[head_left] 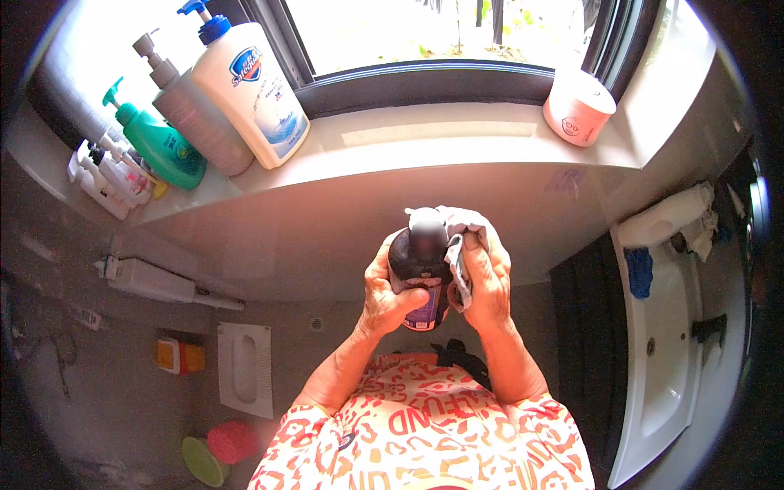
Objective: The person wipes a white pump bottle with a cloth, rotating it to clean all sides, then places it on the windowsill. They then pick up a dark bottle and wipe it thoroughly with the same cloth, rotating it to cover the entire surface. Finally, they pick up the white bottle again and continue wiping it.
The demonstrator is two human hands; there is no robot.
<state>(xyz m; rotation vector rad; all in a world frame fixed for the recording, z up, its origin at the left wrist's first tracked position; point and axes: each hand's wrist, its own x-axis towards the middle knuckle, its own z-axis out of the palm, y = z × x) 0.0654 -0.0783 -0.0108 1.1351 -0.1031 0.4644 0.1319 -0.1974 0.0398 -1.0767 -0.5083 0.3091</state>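
Observation:
Between my hands, in front of the sill, is a dark bottle (420,263) with a purple label; its top end is pale and blurred. My left hand (385,292) wraps round the bottle's left side, the thumb lying across its front. On the other side my right hand (491,278) is closed on a light grey cloth (464,233), which is bunched against the bottle's right side and top. The right thumb presses on the cloth. The fingers behind the bottle are hidden.
Pump bottles, among them a large white bottle (253,98) and a green bottle (163,143), stand at the left of the windowsill (425,135). A pink tub (578,110) sits at its right. A washbasin (665,384) is at right, a squat toilet (245,367) at lower left.

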